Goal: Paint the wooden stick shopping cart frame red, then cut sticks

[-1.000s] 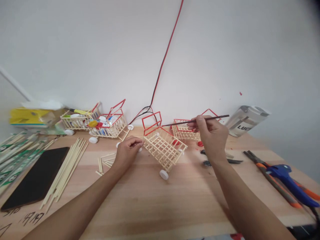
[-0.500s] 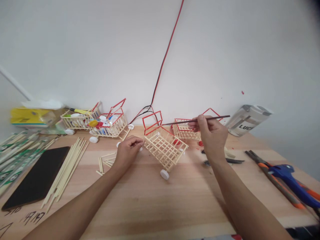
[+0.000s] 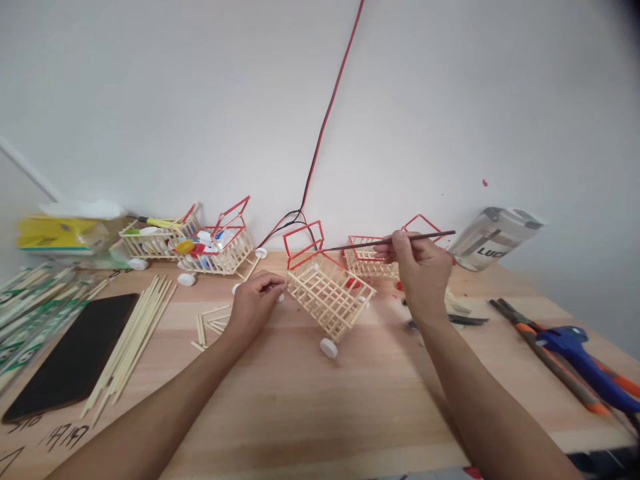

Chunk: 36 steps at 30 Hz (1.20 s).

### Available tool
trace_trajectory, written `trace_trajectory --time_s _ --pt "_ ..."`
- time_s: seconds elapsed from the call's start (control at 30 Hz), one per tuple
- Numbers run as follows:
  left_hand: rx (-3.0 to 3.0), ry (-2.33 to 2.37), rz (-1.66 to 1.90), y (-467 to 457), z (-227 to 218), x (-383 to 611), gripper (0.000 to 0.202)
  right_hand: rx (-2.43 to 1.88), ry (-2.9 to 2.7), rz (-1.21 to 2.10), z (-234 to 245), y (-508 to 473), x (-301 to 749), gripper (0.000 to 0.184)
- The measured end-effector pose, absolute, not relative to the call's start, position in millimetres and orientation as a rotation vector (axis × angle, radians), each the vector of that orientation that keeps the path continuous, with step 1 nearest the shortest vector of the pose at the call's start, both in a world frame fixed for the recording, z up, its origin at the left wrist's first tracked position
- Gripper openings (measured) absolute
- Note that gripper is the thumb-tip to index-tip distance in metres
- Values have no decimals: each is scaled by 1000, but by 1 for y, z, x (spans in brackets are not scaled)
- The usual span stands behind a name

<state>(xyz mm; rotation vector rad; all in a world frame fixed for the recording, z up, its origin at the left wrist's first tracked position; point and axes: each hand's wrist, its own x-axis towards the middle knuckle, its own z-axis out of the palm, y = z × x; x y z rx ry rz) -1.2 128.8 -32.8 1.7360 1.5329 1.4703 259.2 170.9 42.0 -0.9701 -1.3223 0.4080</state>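
A miniature shopping cart [image 3: 327, 297] built of pale wooden sticks stands tilted in the middle, with a red handle, partly red rim and white wheels. My left hand [image 3: 257, 297] is closed at the cart's left back corner, its fingertips pinching the edge by a wheel; the exact grip is partly hidden. Between the fingers of my right hand [image 3: 420, 267] is a thin dark paintbrush [image 3: 370, 245], held nearly level. Its fine tip meets the red back rim below the handle. Behind my right hand sits another stick cart [image 3: 363, 248] with red rim, handle and wheels.
Two filled stick carts [image 3: 220, 257] stand at the left back. Loose sticks [image 3: 127, 347], a black slab [image 3: 75, 360] and wrapped chopsticks [image 3: 35, 320] lie left. At right are a blue glue gun [image 3: 565, 340], orange-handled pliers [image 3: 550, 360] and a grey-white packet [image 3: 500, 239].
The whole view has shifted very slightly. My hands, the paintbrush and the cart keep nearly the same places relative to each other.
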Motion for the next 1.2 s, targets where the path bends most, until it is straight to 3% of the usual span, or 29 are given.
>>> trace_trajectory --time_s 0.3,0.83,1.2 --pt "1761 1516 1486 128 -33 -2 12 -983 -1357 397 42 168 259 38" --pt "1779 1522 1491 129 -35 -2 12 -1055 -1413 240 57 143 280 24" --pt "1768 1524 1503 128 -32 0 12 -1001 -1444 298 54 149 268 31"
